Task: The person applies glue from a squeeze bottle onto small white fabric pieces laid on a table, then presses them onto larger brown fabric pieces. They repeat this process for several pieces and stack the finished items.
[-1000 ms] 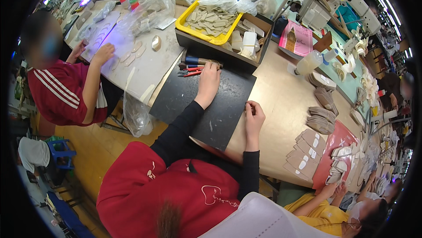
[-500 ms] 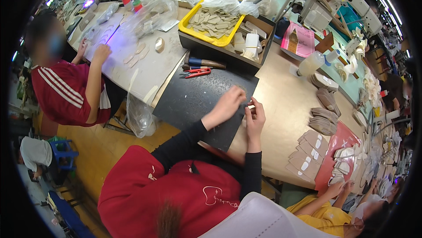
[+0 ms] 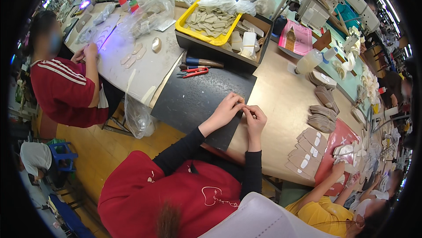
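My left hand (image 3: 228, 109) and my right hand (image 3: 255, 119) meet over the right edge of a black work mat (image 3: 189, 101). Both have their fingers pinched together, fingertips touching. Whatever lies between them is too small and covered to make out. Beyond my hands on the mat lie red thread snips (image 3: 194, 72) and a hammer (image 3: 204, 63) with a blue-and-brown handle. A dark box (image 3: 215, 52) stands at the mat's far edge. On it rests a yellow tray (image 3: 181, 26) full of small beige pieces.
Stacks of beige cut pieces (image 3: 322, 119) and a fanned row of flat pieces (image 3: 307, 150) lie to my right, near a glue bottle (image 3: 309, 61) and a pink box (image 3: 296, 38). A co-worker in red (image 3: 66, 88) sits at left; another in yellow (image 3: 323, 214) works at lower right.
My left hand has lowered slightly toward my right hand, and their fingertips now touch. The co-worker at left has drawn both hands together; the one in yellow has raised a hand.
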Tool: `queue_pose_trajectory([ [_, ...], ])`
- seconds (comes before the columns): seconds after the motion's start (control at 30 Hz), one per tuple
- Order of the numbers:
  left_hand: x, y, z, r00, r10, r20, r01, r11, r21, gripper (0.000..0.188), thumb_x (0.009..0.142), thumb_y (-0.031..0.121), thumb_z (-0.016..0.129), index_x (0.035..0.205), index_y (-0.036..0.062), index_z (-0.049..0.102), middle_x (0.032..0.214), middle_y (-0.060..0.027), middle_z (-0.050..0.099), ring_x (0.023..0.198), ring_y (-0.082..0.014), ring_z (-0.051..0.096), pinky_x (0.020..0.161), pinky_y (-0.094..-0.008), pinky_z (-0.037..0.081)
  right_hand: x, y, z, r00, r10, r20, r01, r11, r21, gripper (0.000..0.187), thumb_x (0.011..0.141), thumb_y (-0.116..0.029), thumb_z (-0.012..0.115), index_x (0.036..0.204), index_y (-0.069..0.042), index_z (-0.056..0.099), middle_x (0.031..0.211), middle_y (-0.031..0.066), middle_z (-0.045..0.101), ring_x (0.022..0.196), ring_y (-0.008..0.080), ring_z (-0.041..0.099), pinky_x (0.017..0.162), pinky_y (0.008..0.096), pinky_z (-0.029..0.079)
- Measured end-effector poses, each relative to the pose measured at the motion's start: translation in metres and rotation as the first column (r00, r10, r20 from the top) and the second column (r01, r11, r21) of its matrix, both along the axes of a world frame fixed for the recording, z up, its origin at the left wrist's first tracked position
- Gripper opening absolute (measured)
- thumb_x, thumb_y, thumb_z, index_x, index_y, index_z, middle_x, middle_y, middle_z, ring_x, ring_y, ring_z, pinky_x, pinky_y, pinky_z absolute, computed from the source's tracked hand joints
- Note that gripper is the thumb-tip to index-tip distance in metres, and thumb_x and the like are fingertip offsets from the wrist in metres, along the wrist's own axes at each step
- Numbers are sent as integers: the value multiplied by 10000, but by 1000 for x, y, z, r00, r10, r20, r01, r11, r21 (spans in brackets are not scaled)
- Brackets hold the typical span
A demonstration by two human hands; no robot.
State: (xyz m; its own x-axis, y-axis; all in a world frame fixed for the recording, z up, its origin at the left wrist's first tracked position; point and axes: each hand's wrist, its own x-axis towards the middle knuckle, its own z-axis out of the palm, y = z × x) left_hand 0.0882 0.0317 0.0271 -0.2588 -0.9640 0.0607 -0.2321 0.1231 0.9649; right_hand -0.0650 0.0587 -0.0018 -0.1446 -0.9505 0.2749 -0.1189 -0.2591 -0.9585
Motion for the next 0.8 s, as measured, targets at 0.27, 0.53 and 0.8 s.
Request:
queue_pose_trajectory([
  [0.27,6,6,-3,988,-148,-33,149,989,19,182,999,176,554,987,-3,585,1046,-91,517,1009,-228,519,931,-310,411,5,1,-5,989,-79,-126,74,996,-43,77,857,38,660,843,-7,600,756,-5,574,630,57,508,571,209,409],
  [0.53,3,26,27,973,-232,19,232,966,-113,277,971,241,617,871,-14,577,1021,-75,524,943,-196,519,851,-304,420,4,0,-11,937,-348,35,346,937,47,47,865,12,634,852,-17,600,712,-8,572,607,52,512,545,221,418],
  [0.8,9,37,50,752,-322,-575,577,743,338,183,974,198,648,1109,81,610,836,53,503,733,-49,458,644,-228,388,-16,-9,-11,840,-444,311,397,895,205,60,975,-50,582,942,-17,621,819,15,610,744,70,566,631,205,440],
])
